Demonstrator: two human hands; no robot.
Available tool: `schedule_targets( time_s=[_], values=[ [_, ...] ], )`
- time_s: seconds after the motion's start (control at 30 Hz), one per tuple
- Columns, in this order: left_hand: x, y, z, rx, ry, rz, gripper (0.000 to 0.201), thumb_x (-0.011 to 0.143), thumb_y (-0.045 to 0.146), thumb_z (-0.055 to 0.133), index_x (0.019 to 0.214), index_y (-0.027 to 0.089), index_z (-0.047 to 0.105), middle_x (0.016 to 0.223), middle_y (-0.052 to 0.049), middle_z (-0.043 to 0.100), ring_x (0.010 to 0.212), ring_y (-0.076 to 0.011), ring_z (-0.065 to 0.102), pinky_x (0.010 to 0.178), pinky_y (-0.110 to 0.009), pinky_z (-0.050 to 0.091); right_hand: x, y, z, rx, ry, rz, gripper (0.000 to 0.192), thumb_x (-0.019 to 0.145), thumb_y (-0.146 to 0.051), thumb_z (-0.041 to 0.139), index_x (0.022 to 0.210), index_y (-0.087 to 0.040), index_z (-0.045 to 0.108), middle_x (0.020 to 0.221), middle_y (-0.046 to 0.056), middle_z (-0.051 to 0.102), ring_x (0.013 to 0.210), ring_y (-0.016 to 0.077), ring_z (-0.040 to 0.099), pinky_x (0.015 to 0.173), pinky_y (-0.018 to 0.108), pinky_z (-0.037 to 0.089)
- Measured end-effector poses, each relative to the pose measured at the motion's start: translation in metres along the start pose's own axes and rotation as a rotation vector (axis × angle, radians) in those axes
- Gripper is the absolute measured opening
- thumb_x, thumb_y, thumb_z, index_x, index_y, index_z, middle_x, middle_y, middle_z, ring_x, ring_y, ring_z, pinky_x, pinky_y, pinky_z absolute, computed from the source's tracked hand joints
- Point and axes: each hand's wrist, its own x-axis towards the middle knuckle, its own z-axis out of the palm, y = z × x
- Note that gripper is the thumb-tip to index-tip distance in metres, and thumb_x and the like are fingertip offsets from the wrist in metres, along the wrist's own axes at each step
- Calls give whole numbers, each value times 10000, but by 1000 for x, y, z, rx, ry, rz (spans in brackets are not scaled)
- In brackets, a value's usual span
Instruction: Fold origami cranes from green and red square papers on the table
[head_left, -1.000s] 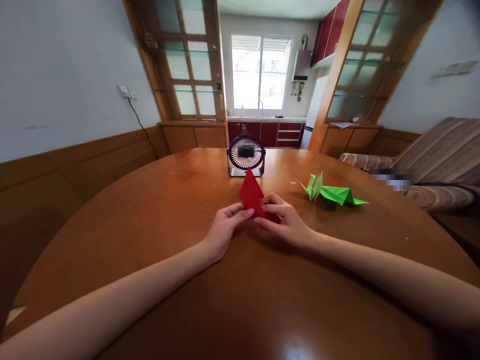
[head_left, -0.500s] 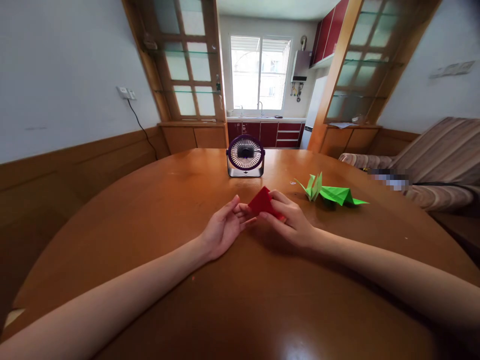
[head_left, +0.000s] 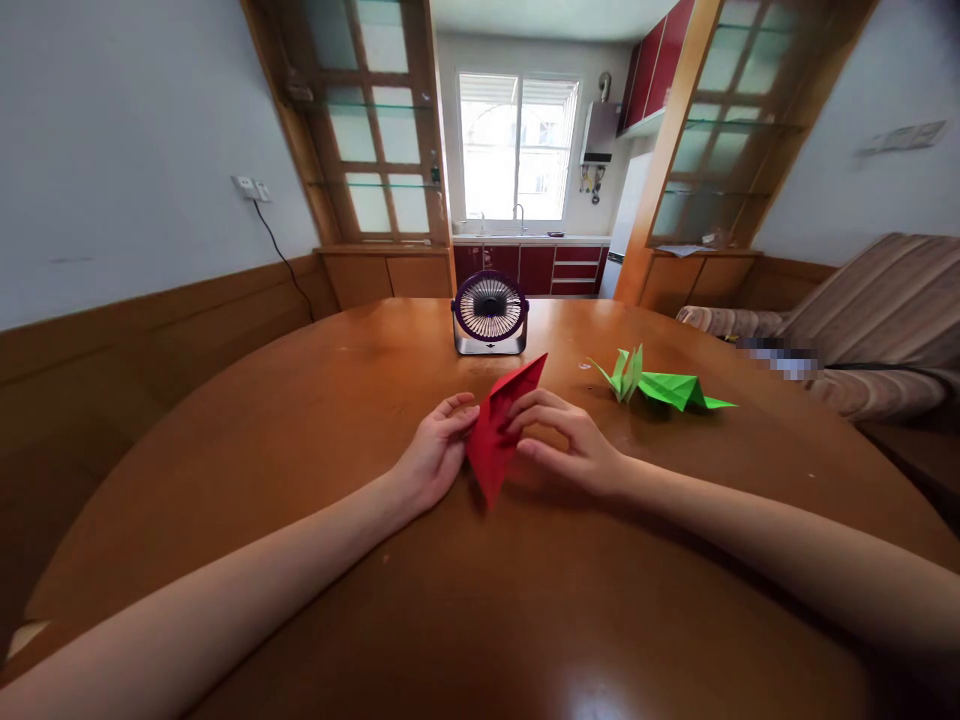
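A folded sheet of red origami paper (head_left: 491, 450) is between my hands, just above the table. It is partly unfolded into a long pointed shape, one tip toward the fan and one toward me. My left hand (head_left: 439, 445) pinches its left edge between thumb and fingers. From the right, my right hand (head_left: 570, 440) reaches over it with fingers curved and apart. Those fingertips touch the paper's face or its inner fold, and the thumb stands off from it. To the right lies a green folded-paper figure (head_left: 675, 388) with pointed ends and upright light-green flaps.
A small purple fan (head_left: 491, 308) stands on the round wooden table (head_left: 300, 440) beyond my hands. Behind the table are glass-shelved cabinets and a kitchen with a window. A striped armchair (head_left: 877, 310) is at the right.
The red paper has gone from a small compact folded shape to a longer, opened one. My left hand has closed on its left edge, and my right fingers have spread.
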Motion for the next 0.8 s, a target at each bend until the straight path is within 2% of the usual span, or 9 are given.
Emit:
schedule_targets(
  time_s=[0.1, 0.17, 0.33, 0.57, 0.8],
  values=[
    [-1, -1, 0, 49, -18, 16, 328, 711, 47, 670, 994, 152, 541, 768, -4, 639, 668, -112, 610, 667, -225, 477, 0, 5, 4, 5, 149, 123, 82, 901, -247, 581, 947, -184, 603, 979, 65, 610, 953, 187, 578, 878, 358, 475],
    [-2, -4, 1, 94, -53, 19, 350, 706, 78, 701, 1006, 156, 538, 761, 1, 641, 654, -109, 604, 657, -223, 469, -2, 9, 8, -15, 189, 169, 150, 872, -236, 621, 1014, -193, 594, 1018, 64, 608, 964, 190, 577, 872, 359, 482],
    [-6, -8, 4, 151, -128, 31, 370, 683, 119, 742, 991, 157, 541, 775, 5, 644, 654, -99, 588, 651, -209, 451, -3, 10, 12, -39, 224, 201, 300, 842, -243, 660, 1127, -205, 574, 1066, 74, 599, 957, 191, 585, 852, 358, 502],
    [-5, -7, 2, 114, -132, 15, 371, 701, 96, 723, 1020, 155, 543, 784, -14, 667, 693, -114, 614, 693, -221, 471, 0, 5, 8, -116, 264, 202, 204, 812, -221, 672, 1013, -190, 658, 1048, 73, 634, 945, 193, 604, 832, 340, 497],
    [-3, -3, 5, 15, -78, -4, 320, 711, 45, 683, 1001, 139, 586, 870, -46, 689, 737, -120, 641, 719, -224, 494, -3, 11, 7, -125, 258, 239, 167, 821, -225, 669, 981, -198, 707, 1027, 68, 700, 962, 215, 639, 853, 357, 497]
  ],
)
